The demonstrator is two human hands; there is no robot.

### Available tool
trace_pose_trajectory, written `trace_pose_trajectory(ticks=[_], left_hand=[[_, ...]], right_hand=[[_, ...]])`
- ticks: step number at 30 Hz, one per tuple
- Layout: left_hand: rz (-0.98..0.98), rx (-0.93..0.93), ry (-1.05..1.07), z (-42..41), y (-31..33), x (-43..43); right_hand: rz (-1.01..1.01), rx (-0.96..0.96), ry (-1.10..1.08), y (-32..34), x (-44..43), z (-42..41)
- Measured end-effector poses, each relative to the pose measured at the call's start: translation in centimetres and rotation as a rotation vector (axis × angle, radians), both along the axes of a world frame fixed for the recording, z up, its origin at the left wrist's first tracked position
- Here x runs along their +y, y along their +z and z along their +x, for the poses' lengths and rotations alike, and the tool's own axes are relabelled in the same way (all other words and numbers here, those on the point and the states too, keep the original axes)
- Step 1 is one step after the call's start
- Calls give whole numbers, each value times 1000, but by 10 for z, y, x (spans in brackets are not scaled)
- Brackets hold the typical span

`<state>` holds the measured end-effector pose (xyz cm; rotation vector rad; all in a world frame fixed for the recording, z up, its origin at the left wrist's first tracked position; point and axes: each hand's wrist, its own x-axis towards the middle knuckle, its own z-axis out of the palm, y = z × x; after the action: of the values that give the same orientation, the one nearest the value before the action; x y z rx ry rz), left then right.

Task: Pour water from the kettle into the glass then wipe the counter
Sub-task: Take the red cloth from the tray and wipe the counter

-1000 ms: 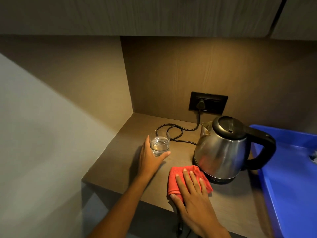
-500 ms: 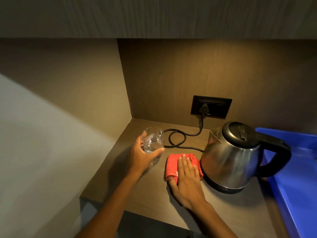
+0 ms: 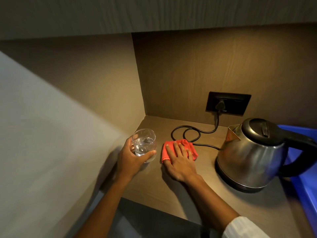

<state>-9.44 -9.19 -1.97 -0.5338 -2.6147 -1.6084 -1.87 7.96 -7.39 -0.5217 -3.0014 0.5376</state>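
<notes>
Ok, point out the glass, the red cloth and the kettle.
glass (image 3: pixel 143 143): head view, on its clear side wall above the water.
red cloth (image 3: pixel 192 148): head view, on its right part beside the fingers.
kettle (image 3: pixel 247 160): head view, on its steel body.

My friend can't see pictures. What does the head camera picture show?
A person's left hand holds a glass of water while the right hand presses an orange cloth flat on a brown counter. A steel kettle stands to the right, its cord plugged into a wall socket.
</notes>
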Motion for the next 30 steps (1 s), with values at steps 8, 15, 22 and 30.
trace_pose_trajectory(ticks=[8,15,22,30], left_hand=[[27,-44,-84,11,-2,17],[61,-140,-149,18,-18,47],[-1,-200,-192,22,-28,75],[-23,-232,-230,17,-40,91]], right_hand=[[49,1,150,0,-22,53],[37,13,92,4,-21,109],[97,-68,-101,-1,-29,142],[47,-74,-13,54,7,125]])
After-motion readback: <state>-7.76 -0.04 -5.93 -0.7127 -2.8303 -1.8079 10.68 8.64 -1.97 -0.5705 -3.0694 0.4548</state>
